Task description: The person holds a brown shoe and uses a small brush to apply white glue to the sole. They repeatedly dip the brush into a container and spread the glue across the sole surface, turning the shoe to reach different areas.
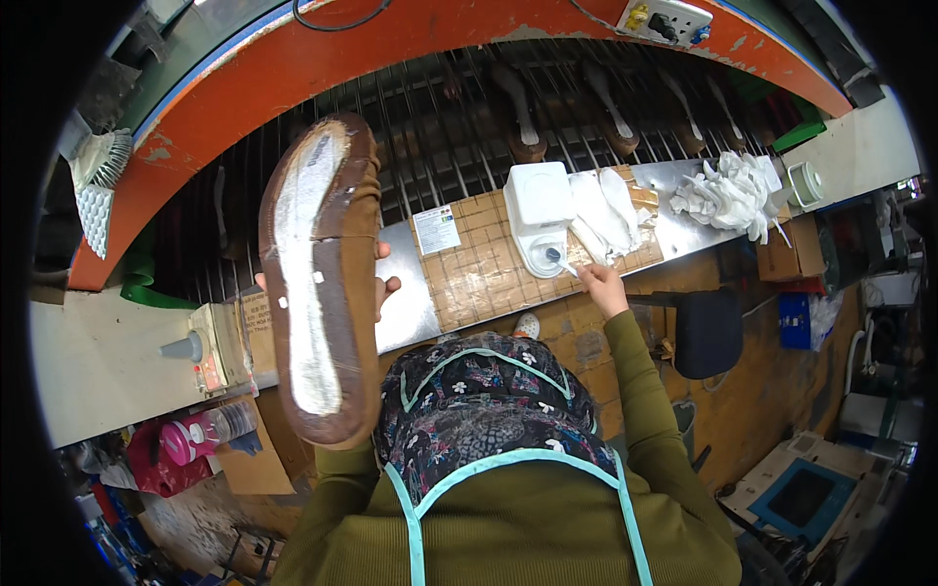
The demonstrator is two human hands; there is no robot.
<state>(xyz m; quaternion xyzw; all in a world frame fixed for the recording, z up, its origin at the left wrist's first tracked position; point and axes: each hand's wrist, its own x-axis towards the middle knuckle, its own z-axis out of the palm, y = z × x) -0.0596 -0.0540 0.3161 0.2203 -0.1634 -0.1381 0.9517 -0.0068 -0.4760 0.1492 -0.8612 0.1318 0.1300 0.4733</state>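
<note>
On the left, my left hand (388, 284) is closed around a brown shoe (354, 293), held up with its underside facing me. A pale, silvery-white strip runs along that underside; its rim is darker brown. Most of this hand is hidden behind the shoe, with fingertips showing at both sides. My right hand (602, 289) pinches the white handle of a small brush (568, 267). The brush's dark end is at the round opening of a white dispenser (540, 195), which stands on a cardboard-covered metal ledge (469, 278).
Ahead, a rack of metal rods (420, 137) carries several brown shoes under an orange frame (244, 88). White sheets (604, 213) and crumpled white paper (725, 195) lie right of the dispenser. A dark chair (707, 334) stands at right; a pink bottle (184, 439) is at lower left.
</note>
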